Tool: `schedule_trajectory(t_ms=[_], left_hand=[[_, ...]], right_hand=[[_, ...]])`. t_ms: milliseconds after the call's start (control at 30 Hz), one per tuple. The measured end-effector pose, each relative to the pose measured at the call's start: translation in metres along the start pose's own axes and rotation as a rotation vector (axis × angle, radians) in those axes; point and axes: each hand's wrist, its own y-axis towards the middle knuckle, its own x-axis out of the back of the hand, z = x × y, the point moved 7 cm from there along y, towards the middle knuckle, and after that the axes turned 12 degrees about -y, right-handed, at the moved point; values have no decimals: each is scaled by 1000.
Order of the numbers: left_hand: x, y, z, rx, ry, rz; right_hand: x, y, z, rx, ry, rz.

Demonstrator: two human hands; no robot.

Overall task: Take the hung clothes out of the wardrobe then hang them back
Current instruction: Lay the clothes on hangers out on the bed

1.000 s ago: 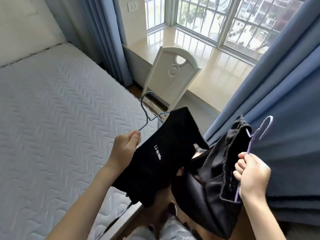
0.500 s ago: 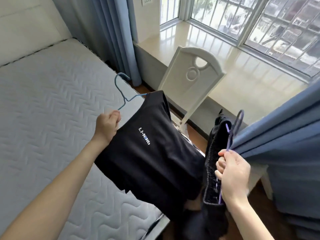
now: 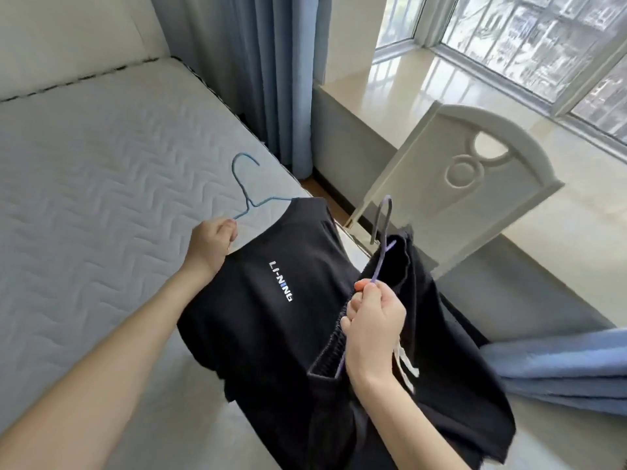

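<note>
The shirt hanger (image 3: 249, 202), gripped in the left hand (image 3: 212, 245), and the shorts hanger (image 3: 382, 254), gripped in the right hand (image 3: 373, 329), are now swung toward the mattress (image 3: 101, 198), likely for laying down.

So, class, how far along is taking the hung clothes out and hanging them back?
Done: two garments are out, both on hangers. In hand: the left hand grips the blue hanger carrying the black T-shirt above the mattress; the right hand grips the purple hanger with the black drawstring bottoms. Left: hanging both back; no wardrobe is in view.
</note>
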Motion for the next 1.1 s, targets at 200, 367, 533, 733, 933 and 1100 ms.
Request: schedule_trajectory(t_ms=[200, 367, 533, 733, 933, 1100], left_hand=[[-20, 76, 139, 92, 303, -12], [-13, 117, 259, 164, 464, -114], [-9, 137, 330, 102, 605, -200], [-13, 132, 354, -216, 773, -346], [-16, 132, 367, -77, 812, -255], [-10, 126, 354, 229, 637, 21]], right_hand=[[-84, 69, -110, -42, -36, -20], [-142, 118, -189, -25, -55, 1], [-186, 143, -247, 1, -71, 32], [-201, 150, -284, -22, -81, 67], [-192, 145, -281, -24, -99, 106], [-153, 131, -235, 28, -67, 127]])
